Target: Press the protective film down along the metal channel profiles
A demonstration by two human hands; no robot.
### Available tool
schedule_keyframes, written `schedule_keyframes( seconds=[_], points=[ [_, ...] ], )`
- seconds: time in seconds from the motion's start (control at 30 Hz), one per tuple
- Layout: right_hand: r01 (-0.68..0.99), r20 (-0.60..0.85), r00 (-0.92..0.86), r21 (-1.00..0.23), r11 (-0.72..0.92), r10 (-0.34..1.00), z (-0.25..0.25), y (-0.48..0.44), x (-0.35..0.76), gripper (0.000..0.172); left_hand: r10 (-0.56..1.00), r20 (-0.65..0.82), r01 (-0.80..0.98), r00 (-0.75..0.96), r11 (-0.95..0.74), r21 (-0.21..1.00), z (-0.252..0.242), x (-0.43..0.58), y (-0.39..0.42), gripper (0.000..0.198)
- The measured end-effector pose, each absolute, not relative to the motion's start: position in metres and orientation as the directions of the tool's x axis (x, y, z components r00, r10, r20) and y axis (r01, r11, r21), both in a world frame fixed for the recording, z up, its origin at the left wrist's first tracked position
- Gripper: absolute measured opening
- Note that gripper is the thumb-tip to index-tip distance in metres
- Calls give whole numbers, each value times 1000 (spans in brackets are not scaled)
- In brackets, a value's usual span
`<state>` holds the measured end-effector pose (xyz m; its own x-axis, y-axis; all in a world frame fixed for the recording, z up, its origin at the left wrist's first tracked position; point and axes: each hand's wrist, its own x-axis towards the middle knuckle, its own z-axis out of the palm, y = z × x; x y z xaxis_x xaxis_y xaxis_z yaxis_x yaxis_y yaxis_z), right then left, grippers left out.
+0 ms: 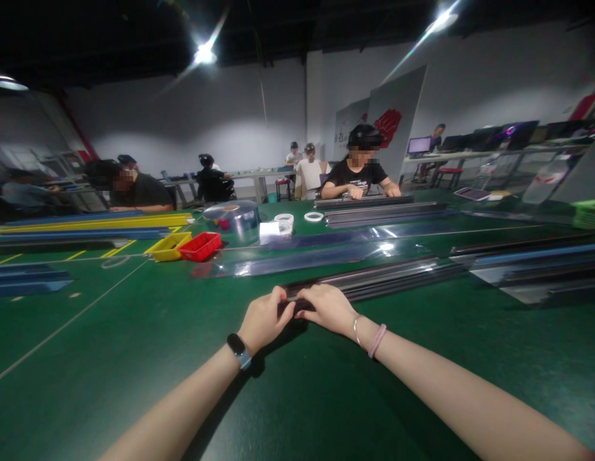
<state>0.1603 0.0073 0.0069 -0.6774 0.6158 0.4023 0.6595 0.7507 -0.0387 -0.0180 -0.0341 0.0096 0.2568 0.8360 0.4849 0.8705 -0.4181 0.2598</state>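
Note:
Both my hands meet at the left end of a long black profile strip (393, 275) lying on the green table. My left hand (263, 318) is closed round its near end, thumb and forefinger pinching it. Close beside it, my right hand (327, 307) grips the same strip from above with bent fingers. The strip stretches away to the right, with what looks like more than one dark rail side by side. Just beyond it lies a clear plastic film strip (297, 259). My fingers partly cover the gripped end.
Left of centre stand a yellow tray (170, 247) and a red tray (200, 246), near a roll of clear film (244, 221). More dark and blue profiles (542, 262) lie at the right, blue and yellow ones at the left. A co-worker (359, 169) handles dark strips across the table.

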Motion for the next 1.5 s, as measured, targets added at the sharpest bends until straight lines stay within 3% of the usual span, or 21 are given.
schedule_keyframes(
  seconds=[0.27, 0.43, 0.63, 0.73, 0.93, 1.07, 1.5],
  points=[
    [667, 357, -677, -71, 741, 644, 9, 11, 160, 36, 868, 442, 887, 224, -370, 276, 8, -16, -32, 24],
    [655, 388, -690, -22, 755, 610, 10, 7, 158, 36, 873, 476, 927, 105, -259, 271, 6, -18, -29, 25],
    [699, 449, -640, 4, 715, 623, 7, 4, 157, 43, 885, 461, 893, -58, -161, 421, 5, -26, -26, 24],
    [702, 449, -638, 4, 712, 626, 6, 5, 156, 44, 876, 481, 864, -16, -230, 447, 6, -25, -27, 23],
    [702, 436, -640, -2, 712, 632, 5, 7, 156, 43, 861, 478, 902, 176, -336, 272, 6, -18, -31, 25],
    [710, 425, -639, 6, 704, 641, 4, 8, 155, 40, 843, 473, 888, 256, -399, 230, 8, -16, -33, 26],
    [761, 387, -600, 5, 649, 700, 5, 14, 151, 40, 818, 491, 858, 299, -456, 237, 3, -20, -29, 25]
  ],
)
